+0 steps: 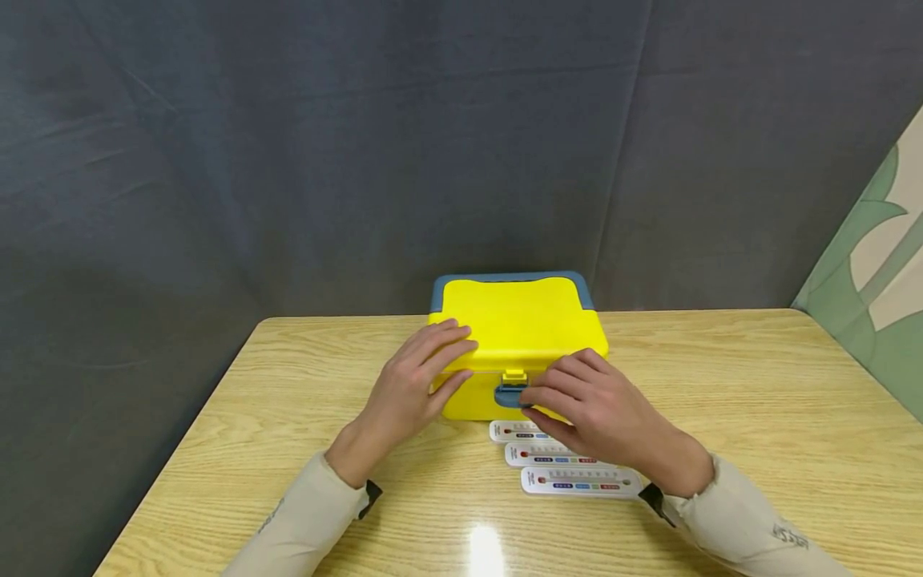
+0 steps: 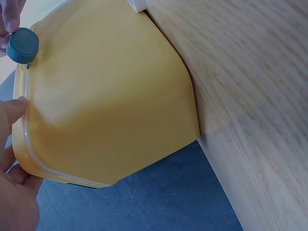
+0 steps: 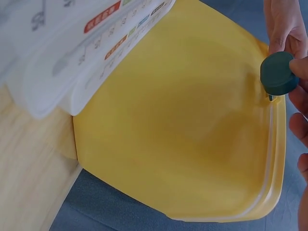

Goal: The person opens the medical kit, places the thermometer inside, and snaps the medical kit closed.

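Note:
A yellow box (image 1: 515,320) with a blue-edged lid stands closed at the back of the table, its lid down. Over its left front corner lies my left hand (image 1: 411,377), the fingers spread on the lid and the thumb against the front face near the seam. My right hand (image 1: 594,405) pinches the blue latch (image 1: 509,396) at the middle of the box's front. In the right wrist view the latch (image 3: 278,74) appears as a rounded dark green-blue tab, swung out from the front, with a fingertip on it.
Three white thermometers (image 1: 581,482) lie in a staggered stack of rows before the box, partly under my right hand. A dark curtain (image 1: 360,160) hangs behind the wooden table (image 1: 303,401). At the far right is a leaf-patterned cloth (image 1: 880,264).

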`<state>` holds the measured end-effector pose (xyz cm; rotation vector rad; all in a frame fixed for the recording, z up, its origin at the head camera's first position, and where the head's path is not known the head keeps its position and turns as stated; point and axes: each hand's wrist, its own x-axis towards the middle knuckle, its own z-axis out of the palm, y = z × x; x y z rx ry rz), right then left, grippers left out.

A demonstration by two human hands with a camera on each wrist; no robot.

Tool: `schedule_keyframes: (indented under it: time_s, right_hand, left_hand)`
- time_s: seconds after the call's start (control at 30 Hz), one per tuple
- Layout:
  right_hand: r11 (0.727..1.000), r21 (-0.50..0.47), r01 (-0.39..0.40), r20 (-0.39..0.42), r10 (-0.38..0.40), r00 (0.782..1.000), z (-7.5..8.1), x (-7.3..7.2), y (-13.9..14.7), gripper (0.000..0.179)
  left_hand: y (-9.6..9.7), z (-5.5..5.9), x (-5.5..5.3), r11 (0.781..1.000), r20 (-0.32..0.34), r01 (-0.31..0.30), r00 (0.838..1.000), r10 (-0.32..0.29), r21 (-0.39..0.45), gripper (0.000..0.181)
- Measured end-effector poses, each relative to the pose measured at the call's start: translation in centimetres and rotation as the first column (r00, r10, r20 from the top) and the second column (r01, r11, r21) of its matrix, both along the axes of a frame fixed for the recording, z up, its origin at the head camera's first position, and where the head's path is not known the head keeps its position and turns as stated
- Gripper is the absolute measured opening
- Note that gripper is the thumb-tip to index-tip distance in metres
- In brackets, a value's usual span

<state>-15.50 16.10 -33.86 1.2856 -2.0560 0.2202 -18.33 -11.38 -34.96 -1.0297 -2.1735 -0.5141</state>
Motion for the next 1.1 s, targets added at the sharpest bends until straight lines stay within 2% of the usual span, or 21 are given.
schedule_keyframes:
  time_s: [0.43,1.1]
  right_hand:
    - [0.999,0.035,0.007,0.002,-0.008,1.0,-0.01,0.08,0.03,0.028]
    - [0.999,0.052,0.014,0.012,-0.015,1.0,-0.81,-0.33,0.01,0.026]
  left_hand:
    - [0.01,0.11,0.12,1.0,0.019,-0.013,1.0,0.013,-0.009,0.042]
    - [-0.04,0.03,0.0,1.0,0.006,-0.006,1.0,0.006,-0.002,0.041]
